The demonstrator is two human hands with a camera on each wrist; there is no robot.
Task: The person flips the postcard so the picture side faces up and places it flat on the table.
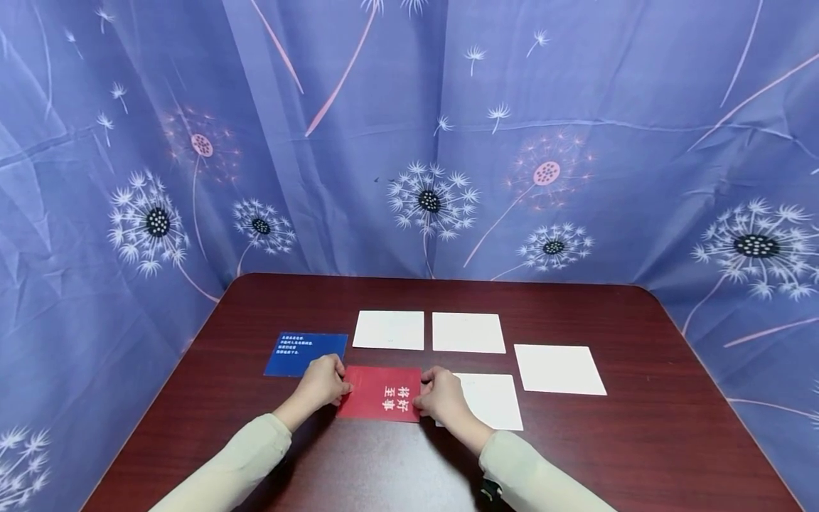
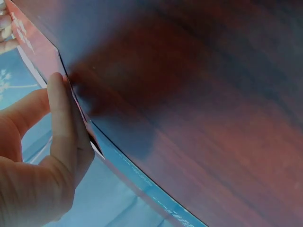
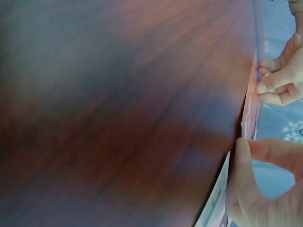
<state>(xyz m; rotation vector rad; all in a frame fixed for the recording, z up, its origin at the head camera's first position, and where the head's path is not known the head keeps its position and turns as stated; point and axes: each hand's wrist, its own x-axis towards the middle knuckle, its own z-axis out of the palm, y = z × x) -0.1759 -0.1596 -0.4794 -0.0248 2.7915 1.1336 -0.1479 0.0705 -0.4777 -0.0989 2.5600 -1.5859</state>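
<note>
A red card (image 1: 367, 395) with white Chinese characters, turned sideways, is at the middle of the table, between both hands. My left hand (image 1: 322, 382) pinches its left edge, and my right hand (image 1: 444, 395) pinches its right edge. Beside the left hand lies a blue card (image 1: 301, 355) with small white text. Partly hidden by the right hand is a white card (image 1: 491, 402). In the right wrist view, the red card (image 3: 251, 104) stretches between the two hands at a low angle; whether it touches the table fully, I cannot tell.
Behind the red card, two white cards lie side by side, a left one (image 1: 388, 330) and a right one (image 1: 468, 333). Another white card (image 1: 560, 369) lies farther right. The dark red-brown table (image 1: 665, 441) meets a blue dandelion-print curtain (image 1: 358, 235) at the back and sides.
</note>
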